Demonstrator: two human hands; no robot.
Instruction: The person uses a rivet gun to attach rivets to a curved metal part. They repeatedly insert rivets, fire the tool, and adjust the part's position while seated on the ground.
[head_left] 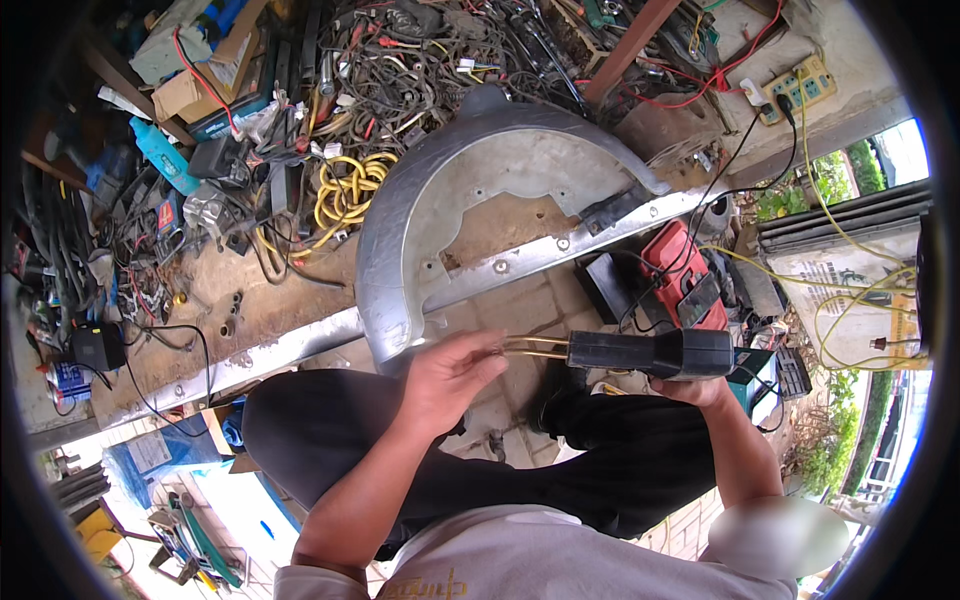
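Black tool (645, 353): a matt, dark plastic body, long and box-like at the left, narrowing to a waist, then widening into a thicker block at the right; edges straight, corners slightly rounded
Prongs (537, 346): two thin, brass-coloured rods leaving the tool's left end side by side, with a narrow gap between them
Tool's place: held in the air, nearly level, over the person's lap and to the near side of the bench (285, 350); prongs toward the left, thick block toward the right
Left hand (452, 378): thumb and fingertips drawn together, pinching the free ends of the prongs; whether something small sits between the fingers cannot be told
Right hand (692, 389): grasping the thick right end from beneath, the fingers partly hidden by the body
Grey panel (385, 235): a large, smooth, scuffed arc leaning across the bench's near edge, its near left end just beside the left hand; touching or not cannot be told
Red case (665, 245): beyond the tool's right end, a dark phone (698, 300) lying on it
Far side: a heap of tangled cables (400, 75) on the bench, a yellow coil (350, 190) at its near left
Far right: a cream power strip (800, 90) with black plugs in it
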